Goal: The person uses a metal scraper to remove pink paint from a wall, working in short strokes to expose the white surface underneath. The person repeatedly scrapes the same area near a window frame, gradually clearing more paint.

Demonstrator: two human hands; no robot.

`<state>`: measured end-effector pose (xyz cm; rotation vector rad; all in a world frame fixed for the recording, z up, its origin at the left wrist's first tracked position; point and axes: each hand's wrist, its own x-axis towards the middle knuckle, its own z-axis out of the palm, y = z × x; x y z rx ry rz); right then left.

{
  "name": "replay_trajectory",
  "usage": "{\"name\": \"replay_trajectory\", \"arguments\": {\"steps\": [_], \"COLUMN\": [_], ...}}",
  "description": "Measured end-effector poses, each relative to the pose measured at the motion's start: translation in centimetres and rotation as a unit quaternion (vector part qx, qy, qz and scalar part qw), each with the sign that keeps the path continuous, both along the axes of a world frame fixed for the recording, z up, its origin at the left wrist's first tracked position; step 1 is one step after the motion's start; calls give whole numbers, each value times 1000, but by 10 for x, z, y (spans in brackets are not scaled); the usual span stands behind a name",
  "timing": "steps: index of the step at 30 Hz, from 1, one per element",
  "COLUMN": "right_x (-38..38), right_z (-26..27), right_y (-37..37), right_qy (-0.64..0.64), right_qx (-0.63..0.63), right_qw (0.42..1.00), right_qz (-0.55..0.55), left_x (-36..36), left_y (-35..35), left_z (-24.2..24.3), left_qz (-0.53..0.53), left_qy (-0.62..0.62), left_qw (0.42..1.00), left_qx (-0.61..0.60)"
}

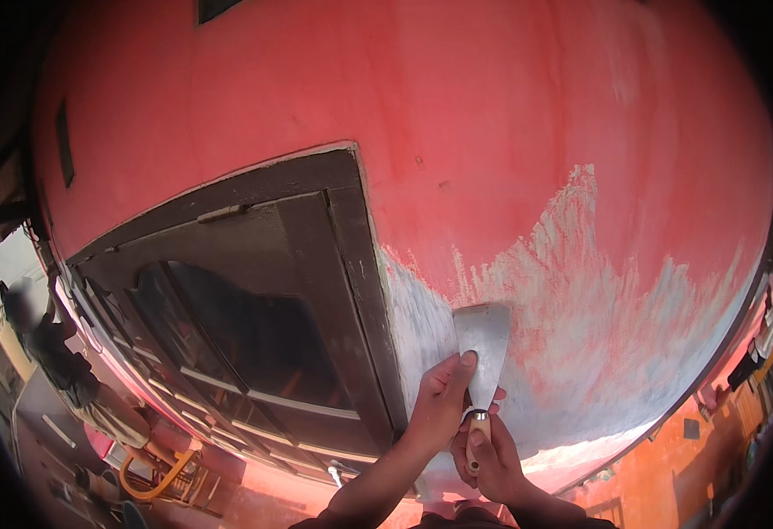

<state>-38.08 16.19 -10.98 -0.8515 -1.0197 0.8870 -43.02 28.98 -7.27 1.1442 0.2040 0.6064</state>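
Observation:
Both hands are on a paint scraper (485, 337) with a broad metal blade and a light wooden handle. My right hand (492, 456) is wrapped around the handle below the metal ferrule. With its thumb flat on the blade's face, my left hand (446, 390) grips the lower blade from the left. The blade points up, its wide edge at the border between red paint and a scraped patch. Around it the red wall (479, 132) shows a pale whitish-blue scraped area (578, 344) with a ragged upper border. Whether the edge touches the wall is hard to tell.
Left of my hands is a dark brown wooden door frame (373, 297) with glass panes (261, 337). A person (62, 357) with raised arms stands at far left near a wooden chair (162, 479). Another person (757, 344) is at the far right, above orange flooring (664, 469).

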Motion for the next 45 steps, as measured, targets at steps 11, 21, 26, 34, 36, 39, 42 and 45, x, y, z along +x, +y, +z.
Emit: {"name": "replay_trajectory", "arguments": {"steps": [11,21,26,34,36,39,42,45], "right_x": [9,10,14,17,18,19,21,20], "right_z": [-10,-4,-5,-6,-5,-4,-4,-6], "right_y": [-5,-7,-7,-5,-8,-13,-14,-17], "right_qy": [10,17,33,7,35,47,28,27], "right_qx": [-17,-8,-16,-20,-41,-51,-84,-10], "right_qw": [1000,1000,999,1000,999,998,996,1000], "right_qz": [-4,4,13,-3,2,-10,-25,13], "left_x": [8,7,10,13,14,16,17,15], "left_y": [-4,-4,-3,-3,-5,-7,-6,-10], "left_z": [-7,0,-2,-5,-5,-5,-5,-9], "left_qz": [14,-15,-24,-15,-13,-18,-7,-23], "left_qy": [18,20,72,15,27,19,-20,50], "left_qw": [1000,1000,997,1000,999,1000,1000,998], "left_qx": [20,10,-23,-12,-20,-1,17,-28]}}
